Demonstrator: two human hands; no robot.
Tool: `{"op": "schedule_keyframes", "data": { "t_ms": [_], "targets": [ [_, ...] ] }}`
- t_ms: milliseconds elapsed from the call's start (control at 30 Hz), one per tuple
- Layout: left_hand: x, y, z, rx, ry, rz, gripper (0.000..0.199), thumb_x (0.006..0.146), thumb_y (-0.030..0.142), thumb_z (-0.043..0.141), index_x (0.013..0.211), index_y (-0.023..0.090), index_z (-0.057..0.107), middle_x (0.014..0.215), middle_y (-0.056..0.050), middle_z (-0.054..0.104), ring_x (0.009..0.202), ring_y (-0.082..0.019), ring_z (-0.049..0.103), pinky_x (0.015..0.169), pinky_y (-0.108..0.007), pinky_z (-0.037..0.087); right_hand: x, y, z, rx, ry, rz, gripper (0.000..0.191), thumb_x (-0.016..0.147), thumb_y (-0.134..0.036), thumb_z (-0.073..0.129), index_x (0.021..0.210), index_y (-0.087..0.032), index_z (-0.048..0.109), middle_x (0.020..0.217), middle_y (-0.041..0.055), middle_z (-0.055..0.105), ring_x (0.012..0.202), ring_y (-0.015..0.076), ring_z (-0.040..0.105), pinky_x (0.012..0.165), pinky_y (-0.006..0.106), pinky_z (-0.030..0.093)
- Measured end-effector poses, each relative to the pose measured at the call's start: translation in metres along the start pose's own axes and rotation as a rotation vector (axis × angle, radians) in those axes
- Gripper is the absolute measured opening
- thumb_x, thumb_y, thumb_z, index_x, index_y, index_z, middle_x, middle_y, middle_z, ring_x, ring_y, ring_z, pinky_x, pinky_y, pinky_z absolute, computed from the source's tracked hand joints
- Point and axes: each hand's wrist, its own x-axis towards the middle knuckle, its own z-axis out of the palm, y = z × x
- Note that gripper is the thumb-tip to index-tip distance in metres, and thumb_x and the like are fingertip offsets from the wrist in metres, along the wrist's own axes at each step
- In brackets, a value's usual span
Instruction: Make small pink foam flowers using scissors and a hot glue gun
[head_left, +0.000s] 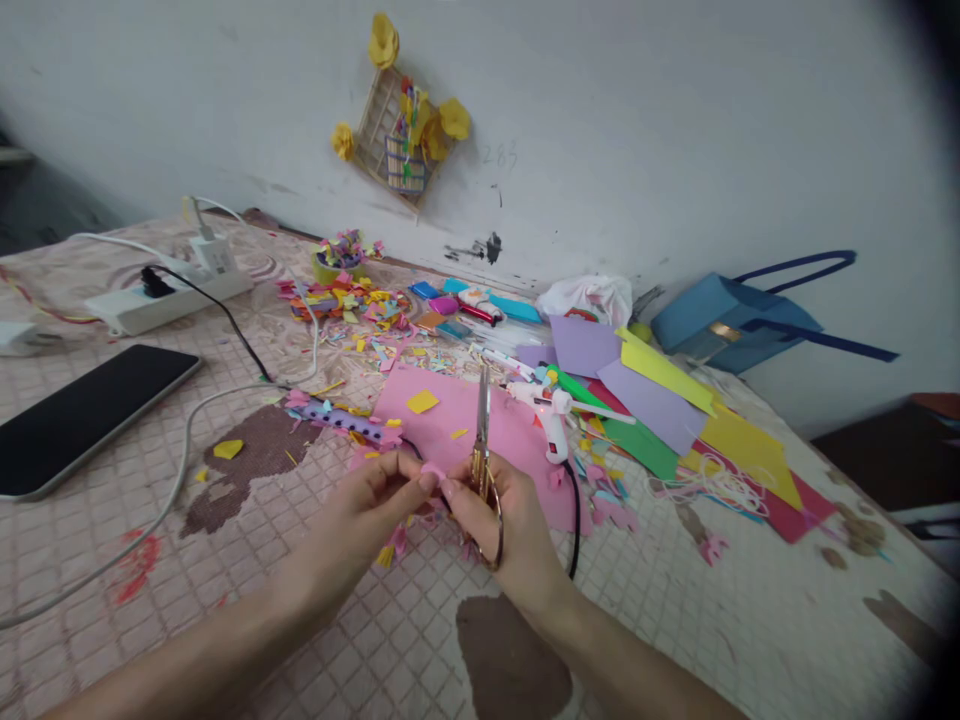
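A small pink paper piece (433, 472) is pinched between the fingertips of my left hand (390, 492) and my right hand (499, 505). Gold-handled scissors (482, 430) rest in my right hand too, their blades pointing up and away from me. Beneath and beyond both hands lies a pink paper sheet (450, 400) with a yellow scrap (422, 401) on it. A decorated purple strip with dark dots (349, 422) is left of the sheet. The white glue gun (551, 410) stands at the sheet's right side.
Colored paper sheets (660, 400) and white string (720, 485) lie at the right, near a blue bag (731, 320). Paper scraps (352, 300) and a small bowl (337, 265) are at the back. A phone (97, 410), power strip (169, 300) and cables occupy the left.
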Motion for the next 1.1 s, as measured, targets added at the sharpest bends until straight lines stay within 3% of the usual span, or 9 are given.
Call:
{"op": "schedule_keyframes", "data": {
  "t_ms": [267,467,767,967,1100],
  "targets": [
    [0.003,0.008,-0.010,0.035,-0.109,-0.055,0.015,0.079,0.030,0.061,0.072,0.017,0.060,0.070,0.001,0.061,0.068,-0.014,0.054,0.064,-0.024,0.041,-0.001,-0.016,-0.010,-0.019,-0.117,0.030,0.011,0.072,-0.024,0.057,0.065,-0.016,0.052,0.053,-0.0061,0.040,0.048,0.0083,0.034,0.045,0.020,0.027],
    [0.005,0.014,-0.011,0.096,-0.206,-0.048,0.020,0.077,0.032,0.063,0.065,0.016,0.060,0.062,0.001,0.058,0.059,-0.013,0.050,0.057,-0.024,0.038,0.002,-0.014,-0.017,-0.048,-0.146,0.019,0.018,0.075,-0.030,0.057,0.066,-0.016,0.052,0.052,-0.0054,0.043,0.047,0.0079,0.037,0.044,0.020,0.030],
    [0.001,0.009,-0.005,-0.110,-0.063,-0.066,0.016,0.079,0.032,0.062,0.072,0.018,0.060,0.075,0.000,0.062,0.073,-0.015,0.056,0.074,-0.028,0.044,-0.012,0.006,-0.013,0.086,-0.027,0.021,0.032,0.085,-0.047,0.048,0.073,-0.017,0.050,0.049,-0.0066,0.040,0.043,0.0077,0.037,0.041,0.019,0.029],
    [0.000,-0.003,-0.003,0.049,-0.038,0.005,0.019,0.080,0.035,0.059,0.074,0.017,0.058,0.071,0.000,0.058,0.067,-0.014,0.052,0.060,-0.024,0.041,-0.009,-0.002,-0.007,0.008,0.004,0.004,0.024,0.079,-0.040,0.057,0.079,-0.016,0.055,0.054,-0.0059,0.041,0.047,0.0085,0.034,0.043,0.020,0.027],
    [0.000,-0.005,-0.003,0.136,-0.043,0.060,0.020,0.081,0.036,0.057,0.074,0.017,0.058,0.072,-0.001,0.058,0.068,-0.015,0.051,0.061,-0.026,0.041,-0.006,-0.001,-0.005,0.008,0.000,0.000,0.019,0.079,-0.035,0.057,0.074,-0.016,0.053,0.055,-0.0059,0.040,0.048,0.0082,0.034,0.044,0.020,0.028]
  ]
}}
